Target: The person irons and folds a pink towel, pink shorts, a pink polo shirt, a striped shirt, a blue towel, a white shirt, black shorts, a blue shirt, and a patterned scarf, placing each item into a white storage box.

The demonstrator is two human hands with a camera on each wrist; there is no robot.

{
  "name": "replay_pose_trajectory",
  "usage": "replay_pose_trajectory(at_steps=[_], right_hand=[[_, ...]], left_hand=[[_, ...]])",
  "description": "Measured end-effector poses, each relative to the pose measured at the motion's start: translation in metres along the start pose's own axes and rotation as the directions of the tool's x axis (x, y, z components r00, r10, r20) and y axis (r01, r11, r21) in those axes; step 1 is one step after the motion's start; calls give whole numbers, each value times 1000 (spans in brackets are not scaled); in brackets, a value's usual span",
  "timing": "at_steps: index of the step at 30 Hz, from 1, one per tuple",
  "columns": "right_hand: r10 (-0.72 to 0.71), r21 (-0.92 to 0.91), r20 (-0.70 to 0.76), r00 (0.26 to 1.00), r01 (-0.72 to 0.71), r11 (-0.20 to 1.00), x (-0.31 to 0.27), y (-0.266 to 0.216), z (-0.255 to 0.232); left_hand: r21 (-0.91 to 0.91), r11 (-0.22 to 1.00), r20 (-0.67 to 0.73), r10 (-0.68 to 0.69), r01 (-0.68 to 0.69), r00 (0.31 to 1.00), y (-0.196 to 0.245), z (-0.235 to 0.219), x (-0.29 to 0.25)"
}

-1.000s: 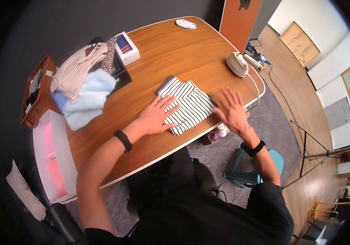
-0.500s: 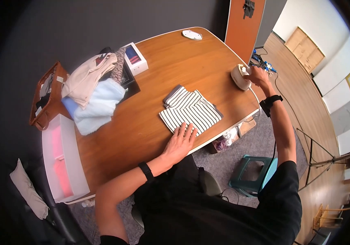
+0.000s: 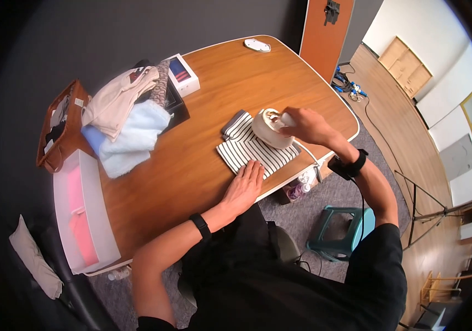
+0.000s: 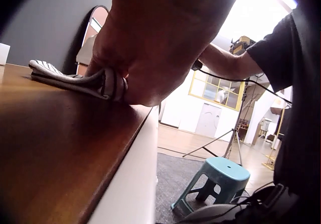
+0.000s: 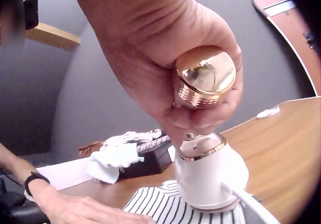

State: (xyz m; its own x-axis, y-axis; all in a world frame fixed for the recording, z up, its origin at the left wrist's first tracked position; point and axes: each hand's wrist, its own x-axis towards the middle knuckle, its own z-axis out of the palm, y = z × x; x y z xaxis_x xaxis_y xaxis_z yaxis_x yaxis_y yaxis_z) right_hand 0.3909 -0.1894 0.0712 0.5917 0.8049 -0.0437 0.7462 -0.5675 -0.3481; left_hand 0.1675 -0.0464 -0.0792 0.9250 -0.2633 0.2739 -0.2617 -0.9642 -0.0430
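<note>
A folded black-and-white striped garment (image 3: 258, 155) with dark grey trim lies on the wooden table close to its near edge. My right hand (image 3: 309, 126) grips the handle of a white clothes iron (image 3: 272, 132); the fingers curl round the gold-capped handle (image 5: 205, 76) in the right wrist view. The iron's base is down on the striped cloth, covering its upper right part. My left hand (image 3: 242, 188) rests with straight fingers on the garment's near edge. From the left wrist camera, the cloth (image 4: 65, 77) bunches slightly beside that hand (image 4: 150, 48).
A white cord (image 3: 312, 157) runs from the iron over the table's near edge. On the left are a clothes pile (image 3: 120, 113), a brown basket (image 3: 59, 121), a translucent bin (image 3: 101, 220) and a white box (image 3: 183, 77). A teal stool (image 3: 338, 231) stands below right.
My right hand went from beside the garment to the iron at the table's right end, then brought it left onto the cloth. My left hand shifted to the garment's near edge.
</note>
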Motion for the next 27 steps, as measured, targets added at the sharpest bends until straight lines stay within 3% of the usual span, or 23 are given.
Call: replay_pose_trajectory(at_steps=[4,8,11,17,21,24,27], right_hand=[[32,-126,64,997,-23,992,9,-28,16],[61,-247,7,998,-58,967,0,-31,24],[77,-242,-63,995,-90,966,3,-13,25],[111,-254,-75,991,-127,959,0,1,16],[243,-334,-88,966,-258,906,1,31,-5],[179,-462,-148,973,-228,857,-16,45,-9],[215,-351,-224,951,-285,892,-33,45,-17]], left_hand=[[45,999,35,-30,28,999,6,0,1],[102,995,64,-25,18,998,8,-6,3],[158,987,37,-22,16,999,8,-5,3],[99,995,2,26,-26,1000,-1,3,5],[52,998,-5,39,-39,999,-10,8,3],[13,983,9,184,-184,983,-44,8,3],[-46,956,-13,290,-290,957,-103,11,8]])
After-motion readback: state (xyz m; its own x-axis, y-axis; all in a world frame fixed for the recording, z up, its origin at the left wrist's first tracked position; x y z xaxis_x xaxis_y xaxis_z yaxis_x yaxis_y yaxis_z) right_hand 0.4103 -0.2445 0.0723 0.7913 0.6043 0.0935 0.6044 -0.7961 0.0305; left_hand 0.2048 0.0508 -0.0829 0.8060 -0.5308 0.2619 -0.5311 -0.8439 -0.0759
